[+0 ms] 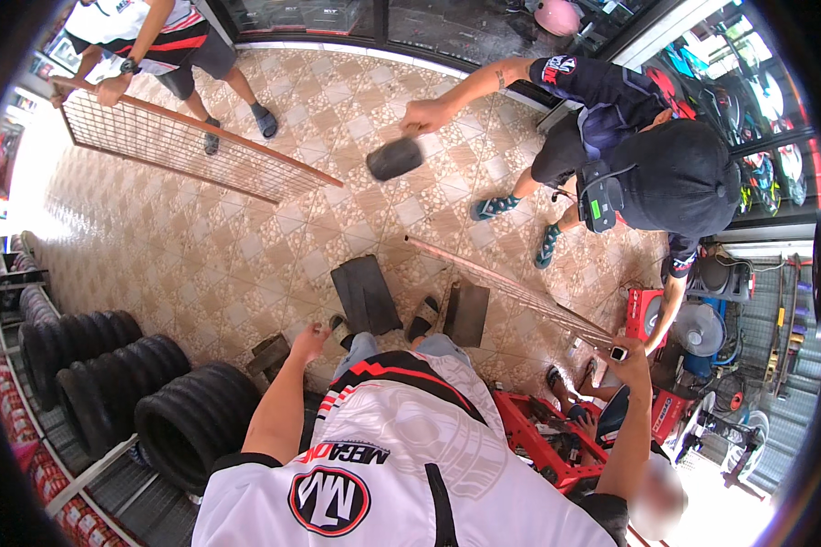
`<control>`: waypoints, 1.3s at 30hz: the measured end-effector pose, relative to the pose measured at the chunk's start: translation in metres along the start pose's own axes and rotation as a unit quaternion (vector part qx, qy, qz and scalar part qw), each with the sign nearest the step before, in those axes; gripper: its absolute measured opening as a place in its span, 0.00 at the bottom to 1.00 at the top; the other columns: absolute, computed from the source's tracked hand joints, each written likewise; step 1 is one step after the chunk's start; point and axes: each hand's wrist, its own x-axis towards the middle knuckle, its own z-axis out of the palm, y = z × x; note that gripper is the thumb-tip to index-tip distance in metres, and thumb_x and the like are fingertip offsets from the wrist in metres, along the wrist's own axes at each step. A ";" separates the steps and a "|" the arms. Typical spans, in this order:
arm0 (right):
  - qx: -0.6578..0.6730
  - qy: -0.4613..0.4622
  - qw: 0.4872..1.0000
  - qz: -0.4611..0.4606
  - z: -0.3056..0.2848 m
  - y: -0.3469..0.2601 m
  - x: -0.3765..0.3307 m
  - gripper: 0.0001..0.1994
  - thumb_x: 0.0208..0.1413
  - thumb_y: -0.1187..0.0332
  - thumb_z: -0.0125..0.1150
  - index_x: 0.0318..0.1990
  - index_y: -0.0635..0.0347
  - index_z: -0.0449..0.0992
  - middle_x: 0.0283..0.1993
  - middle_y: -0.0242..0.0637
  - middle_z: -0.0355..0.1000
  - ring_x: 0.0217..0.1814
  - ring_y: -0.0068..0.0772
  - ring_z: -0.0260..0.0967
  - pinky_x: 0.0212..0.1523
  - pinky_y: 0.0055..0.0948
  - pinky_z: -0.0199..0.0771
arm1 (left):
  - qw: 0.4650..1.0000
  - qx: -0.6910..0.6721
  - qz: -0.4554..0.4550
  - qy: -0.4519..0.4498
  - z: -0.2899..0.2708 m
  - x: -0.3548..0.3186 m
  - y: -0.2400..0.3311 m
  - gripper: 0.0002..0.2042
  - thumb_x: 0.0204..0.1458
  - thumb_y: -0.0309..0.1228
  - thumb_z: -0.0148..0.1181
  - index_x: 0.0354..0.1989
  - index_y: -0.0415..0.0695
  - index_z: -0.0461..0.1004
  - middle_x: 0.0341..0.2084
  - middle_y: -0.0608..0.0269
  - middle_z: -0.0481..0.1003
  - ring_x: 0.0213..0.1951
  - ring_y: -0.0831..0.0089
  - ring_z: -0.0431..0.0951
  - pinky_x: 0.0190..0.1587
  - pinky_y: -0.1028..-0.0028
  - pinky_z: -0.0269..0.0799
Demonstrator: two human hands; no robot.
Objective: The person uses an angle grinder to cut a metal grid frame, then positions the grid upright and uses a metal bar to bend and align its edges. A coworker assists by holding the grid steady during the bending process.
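Closest to the camera is my white jersey (401,456) with red and black trim, filling the lower middle of the view. My left arm comes out past its sleeve, and my left hand (308,342) hangs loosely curled above the floor, holding nothing; that grip is slack, the fingers bent and not pressed shut. Just beside it on the floor lies a small dark block (269,356). My right arm reaches out to the right, and my right hand (626,351) is wrapped around the near end of a long wire mesh panel (511,287) with a reddish-brown frame. That grip is pressed together on the panel's corner. The panel runs slantwise from my hand up and left, over the patterned tile floor (246,246).

Below me, my feet in dark sandals stand near two dark flat mats (365,292), one larger and one smaller.

To my left, a row of black tyres (146,392) rests on a rack. To my right sits a red crate (543,438) of tools.

Farther off, a person in dark clothes and a black cap (680,178) bends over, swinging a black mallet (395,157) held out above the floor. At the top left another person in shorts holds a second wire mesh panel (182,146) on its edge.
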 end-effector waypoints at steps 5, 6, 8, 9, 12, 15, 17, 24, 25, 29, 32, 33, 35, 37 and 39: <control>-0.128 -0.124 0.979 -0.099 0.015 0.028 0.006 0.24 0.33 0.72 0.86 0.40 0.61 0.79 0.39 0.38 0.76 0.41 0.36 0.78 0.42 0.33 0.79 | 0.999 0.023 0.021 0.022 -0.005 -0.005 0.029 0.33 0.60 0.54 0.60 0.65 0.41 0.70 0.56 0.43 0.78 0.58 0.49 0.78 0.59 0.59 0.73; -0.130 -0.145 0.977 -0.086 0.018 0.029 0.006 0.24 0.32 0.73 0.86 0.40 0.61 0.79 0.39 0.39 0.76 0.42 0.37 0.78 0.42 0.34 0.79 | 0.999 0.015 0.040 0.014 -0.006 -0.006 0.038 0.33 0.60 0.54 0.60 0.65 0.40 0.71 0.56 0.43 0.78 0.58 0.49 0.78 0.59 0.59 0.73; -0.102 -0.104 0.983 -0.112 0.016 0.027 0.005 0.21 0.32 0.75 0.80 0.38 0.62 0.79 0.35 0.41 0.76 0.40 0.39 0.77 0.41 0.34 0.77 | 0.998 0.013 0.062 -0.006 -0.008 -0.006 0.060 0.32 0.60 0.53 0.61 0.63 0.40 0.73 0.56 0.44 0.78 0.58 0.50 0.78 0.59 0.59 0.73; -0.071 -0.042 0.985 -0.152 0.011 0.024 0.001 0.17 0.33 0.76 0.74 0.35 0.63 0.79 0.32 0.42 0.76 0.38 0.40 0.77 0.40 0.34 0.75 | 0.997 -0.001 0.077 -0.020 -0.007 -0.006 0.072 0.31 0.59 0.53 0.61 0.62 0.40 0.74 0.55 0.44 0.78 0.58 0.50 0.78 0.59 0.59 0.73; -0.090 -0.044 0.978 -0.184 -0.018 0.014 -0.011 0.22 0.36 0.74 0.78 0.43 0.61 0.78 0.39 0.40 0.77 0.42 0.42 0.75 0.45 0.36 0.74 | 0.991 -0.036 0.113 -0.059 0.005 -0.005 0.107 0.34 0.58 0.55 0.63 0.63 0.39 0.73 0.57 0.42 0.77 0.60 0.52 0.77 0.60 0.60 0.73; -0.001 0.012 0.983 -0.184 -0.062 -0.003 -0.026 0.25 0.39 0.75 0.82 0.47 0.61 0.75 0.35 0.32 0.72 0.37 0.34 0.73 0.41 0.33 0.74 | 0.961 -0.172 0.206 -0.066 0.034 -0.007 0.142 0.44 0.56 0.57 0.66 0.74 0.42 0.59 0.66 0.39 0.69 0.68 0.54 0.69 0.62 0.60 0.70; 0.175 -0.034 0.980 -0.091 -0.075 -0.018 -0.028 0.22 0.41 0.77 0.81 0.44 0.62 0.74 0.34 0.31 0.70 0.32 0.27 0.69 0.36 0.27 0.72 | 0.916 -0.304 0.206 -0.165 0.044 -0.001 0.177 0.51 0.56 0.53 0.68 0.79 0.45 0.42 0.71 0.41 0.62 0.72 0.55 0.62 0.65 0.60 0.66; 0.068 -0.105 0.986 -0.113 -0.113 -0.076 -0.015 0.22 0.46 0.60 0.83 0.40 0.64 0.77 0.37 0.35 0.75 0.36 0.30 0.73 0.41 0.34 0.76 | 0.745 -0.633 0.194 -0.085 0.004 -0.067 0.335 0.45 0.59 0.50 0.67 0.75 0.49 0.43 0.68 0.49 0.63 0.65 0.56 0.68 0.63 0.61 0.64; 0.041 -0.082 0.986 -0.141 -0.113 -0.077 -0.015 0.23 0.46 0.60 0.84 0.42 0.64 0.78 0.37 0.34 0.75 0.37 0.30 0.72 0.41 0.35 0.75 | 0.736 -0.640 0.201 -0.093 -0.010 -0.077 0.358 0.42 0.60 0.50 0.66 0.74 0.50 0.47 0.67 0.50 0.63 0.64 0.57 0.68 0.61 0.60 0.65; 0.018 -0.027 0.994 -0.109 -0.124 -0.066 -0.014 0.23 0.45 0.61 0.84 0.42 0.62 0.76 0.35 0.31 0.73 0.36 0.30 0.69 0.40 0.34 0.73 | 0.681 -0.694 0.177 -0.154 -0.067 -0.092 0.425 0.36 0.61 0.49 0.65 0.71 0.50 0.55 0.57 0.57 0.68 0.55 0.65 0.72 0.53 0.62 0.70; 0.096 -0.004 0.995 -0.031 -0.138 -0.040 -0.016 0.19 0.52 0.64 0.79 0.42 0.63 0.74 0.36 0.32 0.74 0.37 0.27 0.69 0.41 0.33 0.73 | 0.664 -0.677 0.244 -0.204 -0.075 -0.113 0.453 0.27 0.63 0.45 0.64 0.65 0.48 0.62 0.48 0.61 0.69 0.40 0.73 0.73 0.43 0.71 0.73; 0.113 0.004 0.993 -0.035 -0.145 -0.030 -0.022 0.18 0.54 0.65 0.77 0.44 0.63 0.75 0.37 0.33 0.74 0.39 0.27 0.70 0.41 0.32 0.73 | 0.664 -0.676 0.230 -0.224 -0.071 -0.124 0.459 0.26 0.64 0.45 0.64 0.63 0.47 0.63 0.48 0.61 0.68 0.40 0.73 0.73 0.44 0.71 0.73; 0.138 0.099 0.985 -0.027 -0.146 -0.006 -0.032 0.17 0.55 0.67 0.76 0.47 0.63 0.76 0.39 0.33 0.75 0.42 0.28 0.72 0.45 0.32 0.74 | 0.677 -0.650 0.264 -0.222 -0.059 -0.147 0.466 0.24 0.65 0.44 0.62 0.62 0.47 0.63 0.48 0.61 0.68 0.41 0.75 0.72 0.44 0.72 0.73; 0.156 0.123 0.980 -0.003 -0.143 0.016 -0.044 0.17 0.55 0.68 0.75 0.47 0.63 0.76 0.39 0.33 0.75 0.42 0.28 0.72 0.46 0.32 0.74 | 0.684 -0.638 0.278 -0.219 -0.046 -0.168 0.469 0.23 0.66 0.43 0.62 0.62 0.47 0.63 0.48 0.61 0.68 0.42 0.76 0.71 0.44 0.72 0.72; 0.173 0.134 0.976 0.019 -0.138 0.031 -0.056 0.16 0.55 0.69 0.75 0.47 0.62 0.76 0.40 0.33 0.76 0.42 0.28 0.72 0.46 0.32 0.74 | 0.664 -0.622 0.320 -0.263 -0.038 -0.178 0.472 0.23 0.66 0.41 0.61 0.64 0.48 0.61 0.51 0.61 0.67 0.46 0.75 0.71 0.47 0.72 0.71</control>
